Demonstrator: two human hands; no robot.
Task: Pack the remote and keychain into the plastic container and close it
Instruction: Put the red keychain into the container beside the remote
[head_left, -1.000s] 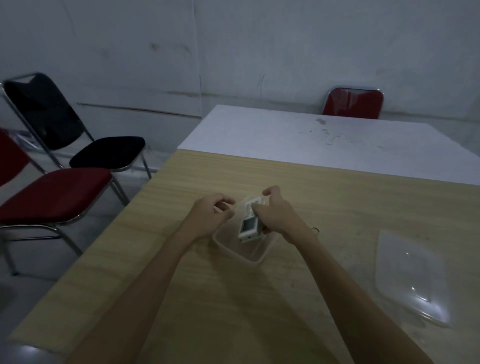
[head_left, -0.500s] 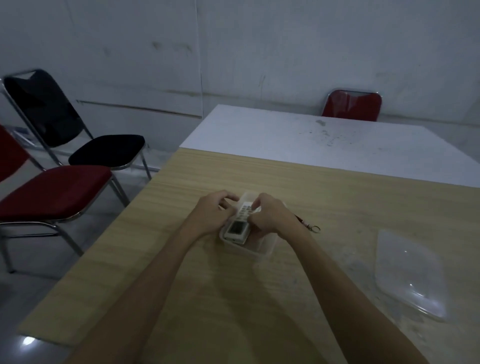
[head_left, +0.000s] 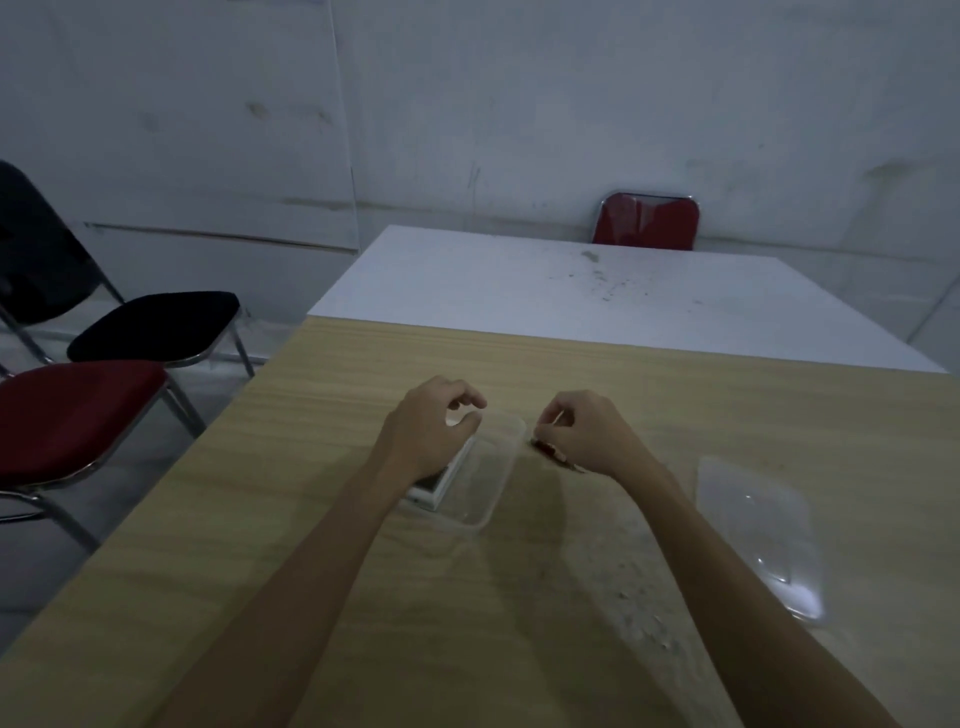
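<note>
From my head camera, the remote (head_left: 441, 475) lay along the left side of the open plastic container (head_left: 483, 470) on the desk (head_left: 519, 597), my left hand (head_left: 428, 431) resting over its far end with fingers loosely curled, gripping nothing that I could make out. My right hand (head_left: 584, 434), just right of the container, was pinched on the keychain (head_left: 550, 451) at the desk surface. I judged the keychain step was under way; next came lifting it over the rim, then fetching the lid (head_left: 758, 535) lying well apart to my right.
</note>
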